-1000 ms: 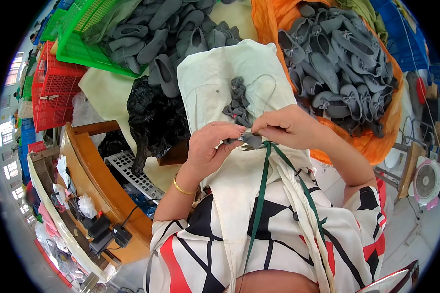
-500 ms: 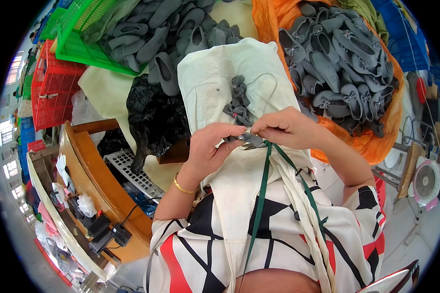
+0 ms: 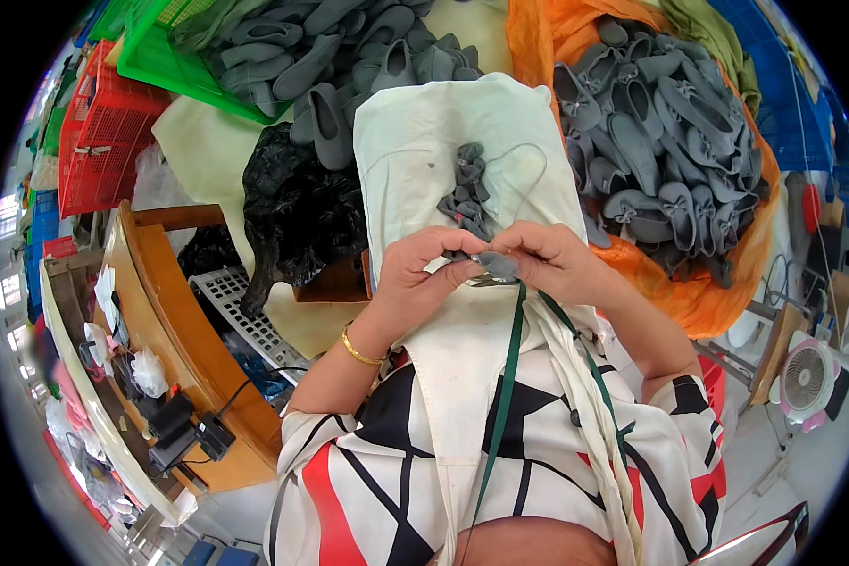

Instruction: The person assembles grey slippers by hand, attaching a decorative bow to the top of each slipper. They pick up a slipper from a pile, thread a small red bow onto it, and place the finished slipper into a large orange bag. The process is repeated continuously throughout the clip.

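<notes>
Over my lap, my left hand (image 3: 434, 269) pinches a small grey fabric bow (image 3: 497, 265) between thumb and fingers. My right hand (image 3: 549, 259) meets it from the other side, its thumb and forefinger closed on the same bow. Whether a needle is between the fingertips is too small to see. Just beyond the hands, a bunch of grey bows (image 3: 466, 196) lies in a row on a white cloth-covered pad (image 3: 406, 132). A thin dark thread (image 3: 538, 160) loops across the cloth to the right of the bunch.
Grey shoes (image 3: 325, 127) spill out of a green crate (image 3: 198, 85) at far left. More shoes, some with bows, fill an orange bag (image 3: 750, 255) at far right. A black plastic bag (image 3: 302, 208), a wooden table (image 3: 184, 349) and a fan (image 3: 807, 377) stand around.
The hands have drawn closer together, and the grey bow between them is turned so that more of it shows. The whole view has shifted slightly.
</notes>
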### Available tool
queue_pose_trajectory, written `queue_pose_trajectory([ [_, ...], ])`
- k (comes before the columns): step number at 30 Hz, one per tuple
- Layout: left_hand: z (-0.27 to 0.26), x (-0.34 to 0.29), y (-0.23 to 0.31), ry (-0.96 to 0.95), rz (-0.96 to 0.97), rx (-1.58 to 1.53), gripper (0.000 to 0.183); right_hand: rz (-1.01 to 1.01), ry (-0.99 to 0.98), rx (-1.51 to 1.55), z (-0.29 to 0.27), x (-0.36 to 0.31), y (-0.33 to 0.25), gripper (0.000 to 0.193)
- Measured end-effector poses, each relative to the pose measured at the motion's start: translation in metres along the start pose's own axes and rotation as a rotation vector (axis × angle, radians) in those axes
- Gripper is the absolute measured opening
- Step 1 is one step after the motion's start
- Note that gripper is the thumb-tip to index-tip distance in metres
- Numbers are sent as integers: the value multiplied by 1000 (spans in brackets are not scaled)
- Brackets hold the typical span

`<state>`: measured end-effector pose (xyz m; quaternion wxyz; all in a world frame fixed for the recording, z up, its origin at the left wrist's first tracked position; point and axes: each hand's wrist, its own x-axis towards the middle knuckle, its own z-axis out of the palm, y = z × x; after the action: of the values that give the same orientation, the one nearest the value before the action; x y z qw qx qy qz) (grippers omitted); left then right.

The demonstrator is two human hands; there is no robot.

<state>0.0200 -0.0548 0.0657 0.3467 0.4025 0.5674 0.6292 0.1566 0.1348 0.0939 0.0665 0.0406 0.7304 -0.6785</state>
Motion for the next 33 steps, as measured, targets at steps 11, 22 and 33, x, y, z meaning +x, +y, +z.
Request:
queue_pose_trajectory([
  [11, 4, 6, 1, -14, 33, 72, 18, -83, 4, -29, -7, -4, 8, 13],
  [22, 8, -2, 6, -6, -32, 82, 18, 67, 12, 46, 6, -2, 11, 4],
  [33, 13, -6, 4, -53, -73, 308, 17, 92, -68, -39, 2, -1, 11, 38],
])
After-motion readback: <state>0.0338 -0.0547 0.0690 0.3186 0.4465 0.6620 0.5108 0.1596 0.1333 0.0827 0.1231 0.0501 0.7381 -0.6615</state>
